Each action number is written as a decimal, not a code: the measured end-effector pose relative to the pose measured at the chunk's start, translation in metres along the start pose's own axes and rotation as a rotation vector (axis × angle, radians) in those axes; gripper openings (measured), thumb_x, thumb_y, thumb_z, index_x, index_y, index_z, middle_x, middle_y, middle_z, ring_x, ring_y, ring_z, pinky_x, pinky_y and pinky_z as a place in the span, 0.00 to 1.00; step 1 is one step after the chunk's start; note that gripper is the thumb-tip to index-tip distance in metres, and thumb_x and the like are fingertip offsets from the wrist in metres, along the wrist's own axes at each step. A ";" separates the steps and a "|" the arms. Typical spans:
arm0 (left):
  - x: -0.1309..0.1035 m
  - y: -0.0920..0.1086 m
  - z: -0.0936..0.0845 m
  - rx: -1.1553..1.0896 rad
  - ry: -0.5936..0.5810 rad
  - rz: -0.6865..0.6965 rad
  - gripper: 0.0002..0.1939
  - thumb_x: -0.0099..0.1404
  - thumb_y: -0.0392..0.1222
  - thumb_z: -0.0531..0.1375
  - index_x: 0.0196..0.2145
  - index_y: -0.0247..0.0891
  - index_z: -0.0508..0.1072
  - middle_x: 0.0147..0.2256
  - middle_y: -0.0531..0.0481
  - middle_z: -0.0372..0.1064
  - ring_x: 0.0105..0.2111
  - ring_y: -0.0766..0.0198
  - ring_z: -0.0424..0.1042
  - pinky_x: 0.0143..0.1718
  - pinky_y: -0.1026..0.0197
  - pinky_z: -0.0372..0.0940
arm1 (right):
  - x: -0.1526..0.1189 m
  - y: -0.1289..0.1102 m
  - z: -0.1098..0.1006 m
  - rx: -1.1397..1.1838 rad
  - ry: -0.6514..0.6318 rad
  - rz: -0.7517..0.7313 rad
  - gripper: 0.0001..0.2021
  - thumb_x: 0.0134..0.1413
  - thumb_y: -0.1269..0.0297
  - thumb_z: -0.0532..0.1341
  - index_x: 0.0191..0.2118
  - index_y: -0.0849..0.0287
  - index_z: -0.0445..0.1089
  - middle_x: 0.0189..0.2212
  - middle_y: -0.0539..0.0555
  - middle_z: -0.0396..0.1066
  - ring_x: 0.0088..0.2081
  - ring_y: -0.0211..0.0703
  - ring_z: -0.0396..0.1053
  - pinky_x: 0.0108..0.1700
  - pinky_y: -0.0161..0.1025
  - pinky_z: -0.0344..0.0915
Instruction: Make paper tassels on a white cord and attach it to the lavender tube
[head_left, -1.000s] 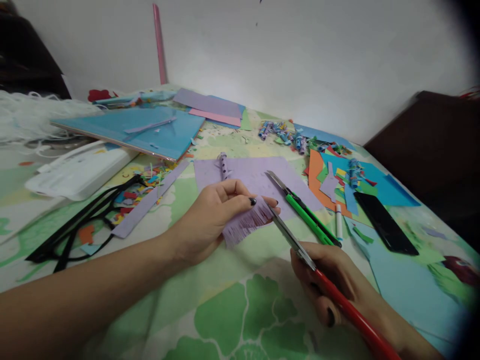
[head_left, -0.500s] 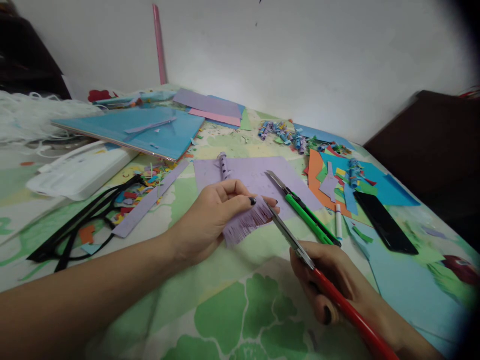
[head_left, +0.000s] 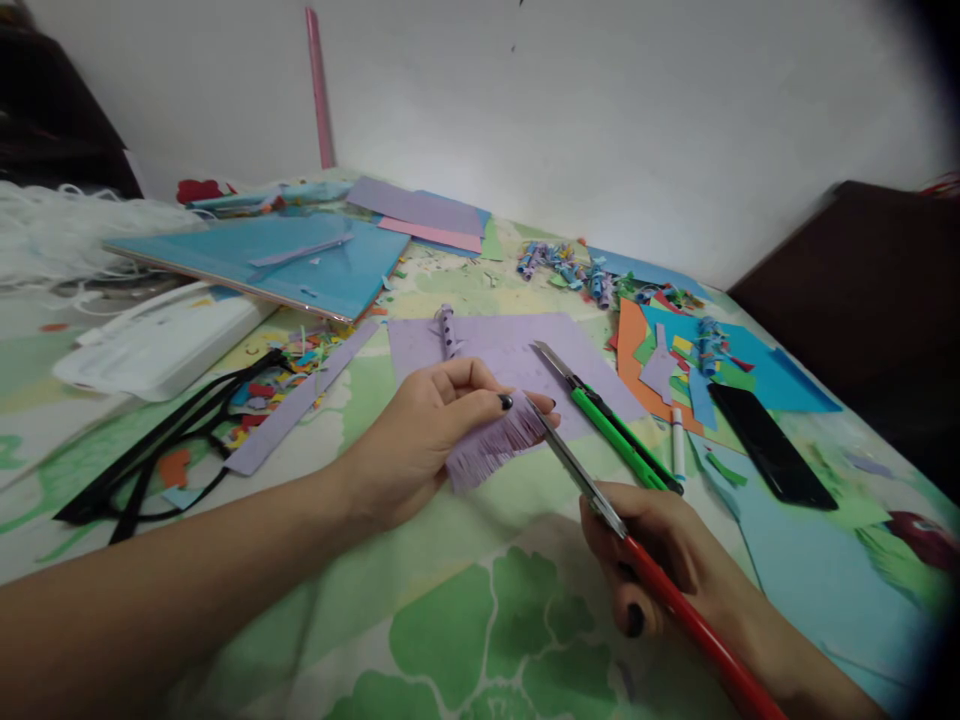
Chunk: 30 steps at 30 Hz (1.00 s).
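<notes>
My left hand (head_left: 427,430) pinches a purple paper strip (head_left: 499,445) between thumb and fingers; its lower edge is cut into a fine fringe. Red-handled scissors (head_left: 592,490) are in my right hand (head_left: 660,560), the fingers closed round the handles. The blade tips meet the right end of the strip, close to my left fingertips. Behind my hands lies a purple sheet (head_left: 517,345), bearing a small purple roll with dark dots (head_left: 448,330) and a green box cutter (head_left: 622,430) with its blade out.
Black eyeglasses (head_left: 195,430) and paper scraps (head_left: 262,400) lie at left, near a white tray (head_left: 165,345) and a blue pad (head_left: 262,260). At right are a white marker (head_left: 678,445), a black phone (head_left: 772,445) and light blue paper (head_left: 810,560). Curled paper pieces (head_left: 562,265) sit farther back.
My right thumb has shifted slightly up and left, and the scissor handles look closer together. My left hand and the strip stay almost where they were.
</notes>
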<state>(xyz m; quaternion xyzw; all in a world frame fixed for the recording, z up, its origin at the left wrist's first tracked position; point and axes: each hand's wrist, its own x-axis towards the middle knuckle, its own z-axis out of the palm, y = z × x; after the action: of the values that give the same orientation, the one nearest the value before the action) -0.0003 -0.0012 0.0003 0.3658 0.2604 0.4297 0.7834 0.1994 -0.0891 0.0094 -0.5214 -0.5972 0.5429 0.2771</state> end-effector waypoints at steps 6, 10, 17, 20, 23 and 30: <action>-0.001 0.000 0.000 0.003 0.005 -0.002 0.08 0.58 0.32 0.62 0.26 0.36 0.65 0.36 0.43 0.78 0.43 0.54 0.76 0.48 0.52 0.68 | 0.000 -0.002 0.000 -0.035 -0.011 -0.032 0.19 0.45 0.56 0.67 0.23 0.58 0.55 0.20 0.44 0.50 0.22 0.32 0.46 0.21 0.31 0.46; -0.001 0.000 0.001 0.000 0.020 -0.007 0.09 0.57 0.33 0.63 0.25 0.36 0.65 0.36 0.43 0.78 0.43 0.53 0.76 0.48 0.51 0.69 | 0.000 -0.002 0.000 -0.026 0.002 -0.026 0.19 0.45 0.56 0.67 0.23 0.58 0.55 0.21 0.44 0.49 0.23 0.32 0.46 0.22 0.32 0.47; 0.001 -0.001 -0.002 0.012 -0.010 0.013 0.08 0.58 0.33 0.63 0.26 0.36 0.66 0.36 0.44 0.78 0.44 0.53 0.75 0.48 0.53 0.68 | 0.000 -0.001 0.000 -0.028 -0.007 -0.059 0.19 0.47 0.55 0.66 0.23 0.58 0.54 0.21 0.44 0.49 0.23 0.33 0.45 0.22 0.32 0.46; 0.000 -0.001 -0.002 0.014 -0.007 0.015 0.07 0.59 0.32 0.62 0.26 0.36 0.66 0.36 0.44 0.78 0.44 0.54 0.76 0.48 0.52 0.68 | 0.000 0.000 0.000 -0.028 -0.010 -0.061 0.21 0.46 0.51 0.66 0.23 0.58 0.54 0.21 0.44 0.48 0.23 0.33 0.45 0.22 0.32 0.46; 0.000 -0.001 -0.001 0.012 -0.006 0.015 0.07 0.58 0.33 0.62 0.27 0.36 0.66 0.36 0.44 0.78 0.44 0.53 0.76 0.50 0.51 0.68 | 0.001 0.001 0.001 -0.036 -0.004 -0.049 0.23 0.46 0.49 0.66 0.23 0.57 0.54 0.21 0.44 0.48 0.23 0.33 0.45 0.22 0.32 0.46; 0.001 -0.001 -0.002 0.014 -0.008 0.015 0.07 0.58 0.33 0.63 0.26 0.36 0.67 0.36 0.44 0.78 0.44 0.53 0.76 0.50 0.50 0.67 | 0.001 -0.002 0.002 -0.010 0.003 -0.005 0.23 0.44 0.50 0.67 0.23 0.57 0.54 0.20 0.44 0.48 0.22 0.32 0.45 0.20 0.31 0.46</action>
<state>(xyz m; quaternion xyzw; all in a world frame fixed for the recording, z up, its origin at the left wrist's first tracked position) -0.0011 0.0000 -0.0014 0.3751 0.2574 0.4323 0.7785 0.1964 -0.0884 0.0104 -0.5221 -0.6009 0.5384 0.2766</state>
